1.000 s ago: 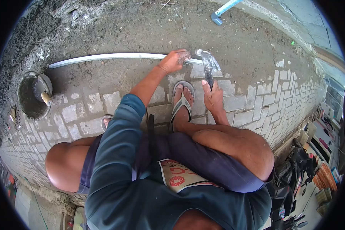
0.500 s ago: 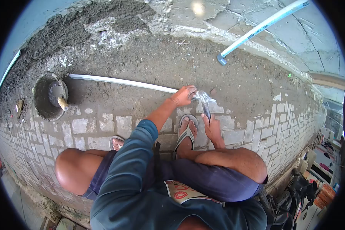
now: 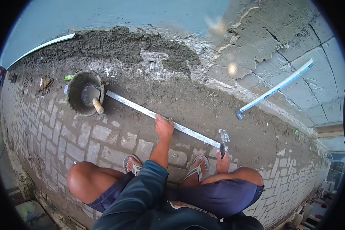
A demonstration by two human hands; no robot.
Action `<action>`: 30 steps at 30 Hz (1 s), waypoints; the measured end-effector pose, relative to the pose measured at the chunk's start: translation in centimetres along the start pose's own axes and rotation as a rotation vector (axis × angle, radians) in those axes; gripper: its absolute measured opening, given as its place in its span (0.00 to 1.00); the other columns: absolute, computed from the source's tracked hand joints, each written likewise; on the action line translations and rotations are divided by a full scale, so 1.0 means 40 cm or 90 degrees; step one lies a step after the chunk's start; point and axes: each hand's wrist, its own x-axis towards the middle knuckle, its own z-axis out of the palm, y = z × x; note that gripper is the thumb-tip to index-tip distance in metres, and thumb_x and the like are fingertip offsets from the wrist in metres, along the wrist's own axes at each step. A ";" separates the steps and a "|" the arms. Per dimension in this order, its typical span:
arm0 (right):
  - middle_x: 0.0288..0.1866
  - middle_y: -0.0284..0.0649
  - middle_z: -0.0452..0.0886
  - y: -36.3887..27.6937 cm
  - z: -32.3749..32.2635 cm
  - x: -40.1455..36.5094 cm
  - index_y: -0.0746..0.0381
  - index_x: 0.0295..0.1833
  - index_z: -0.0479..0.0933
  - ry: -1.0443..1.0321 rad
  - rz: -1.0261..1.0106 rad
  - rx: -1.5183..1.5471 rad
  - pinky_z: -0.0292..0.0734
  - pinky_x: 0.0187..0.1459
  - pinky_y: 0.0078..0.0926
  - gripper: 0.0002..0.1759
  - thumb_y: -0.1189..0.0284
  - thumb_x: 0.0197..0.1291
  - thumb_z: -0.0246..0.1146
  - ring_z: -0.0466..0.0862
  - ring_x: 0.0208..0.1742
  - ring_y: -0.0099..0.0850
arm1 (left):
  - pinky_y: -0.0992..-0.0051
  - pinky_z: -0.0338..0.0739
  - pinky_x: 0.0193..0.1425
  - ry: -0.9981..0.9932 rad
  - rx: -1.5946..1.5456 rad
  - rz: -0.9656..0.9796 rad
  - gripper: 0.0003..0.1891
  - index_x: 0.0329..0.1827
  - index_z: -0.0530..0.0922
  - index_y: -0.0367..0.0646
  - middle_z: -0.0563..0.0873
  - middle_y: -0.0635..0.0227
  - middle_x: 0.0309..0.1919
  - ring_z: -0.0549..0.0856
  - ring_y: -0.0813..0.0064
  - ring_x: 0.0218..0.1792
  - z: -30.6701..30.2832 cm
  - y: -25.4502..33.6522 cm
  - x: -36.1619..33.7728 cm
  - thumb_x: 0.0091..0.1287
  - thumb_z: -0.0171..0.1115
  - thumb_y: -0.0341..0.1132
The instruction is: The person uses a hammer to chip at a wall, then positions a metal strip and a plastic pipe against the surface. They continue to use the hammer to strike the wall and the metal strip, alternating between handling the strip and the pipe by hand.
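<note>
A long pale metal bar (image 3: 193,133) lies slantwise on the damp ground in front of my feet. My left hand (image 3: 164,126) is closed over it near its middle, fingers wrapped at its edge. In my right hand (image 3: 223,161) is a hammer (image 3: 223,142), gripped by its dark handle with the metal head pointing up and away from me. The hammer overlaps the right end of the bar in this view. Close to the bar's left end stands a dark bucket (image 3: 73,102), with a wooden-handled trowel (image 3: 98,105) resting in it.
Another pale blue bar (image 3: 278,88) leans on the rough grey wall at the right. A long pale strip (image 3: 46,46) runs along the blue wall (image 3: 142,15) at the left. Paving blocks (image 3: 101,133) lie under my sandals. Small litter (image 3: 46,83) lies left of the bucket.
My left hand has gone from beside the hammer head to the bar's middle. My right hand still holds the hammer, now more upright at the bar's end. The view has shifted, showing more wall.
</note>
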 end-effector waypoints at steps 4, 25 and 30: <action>0.20 0.55 0.77 -0.034 0.008 0.032 0.68 0.32 0.73 -0.029 -0.038 -0.049 0.71 0.29 0.45 0.24 0.56 0.62 0.65 0.80 0.24 0.50 | 0.53 0.77 0.52 0.047 -0.079 -0.055 0.33 0.56 0.61 0.34 0.81 0.39 0.45 0.83 0.42 0.47 0.044 -0.018 0.003 0.56 0.71 0.40; 0.18 0.30 0.68 -0.325 -0.310 0.159 0.63 0.35 0.72 0.163 -0.068 0.213 0.60 0.18 0.22 0.15 0.63 0.64 0.65 0.67 0.16 0.19 | 0.70 0.87 0.26 -0.022 -0.915 0.060 0.21 0.59 0.61 0.33 0.79 0.59 0.42 0.84 0.71 0.35 -0.402 0.354 0.076 0.70 0.57 0.33; 0.18 0.27 0.65 -0.417 -0.339 0.185 0.59 0.35 0.68 0.121 -0.123 0.277 0.58 0.15 0.17 0.15 0.62 0.66 0.64 0.64 0.14 0.16 | 0.72 0.87 0.22 0.063 -0.922 0.089 0.16 0.52 0.64 0.33 0.78 0.57 0.40 0.83 0.71 0.33 -0.531 0.392 0.220 0.68 0.57 0.31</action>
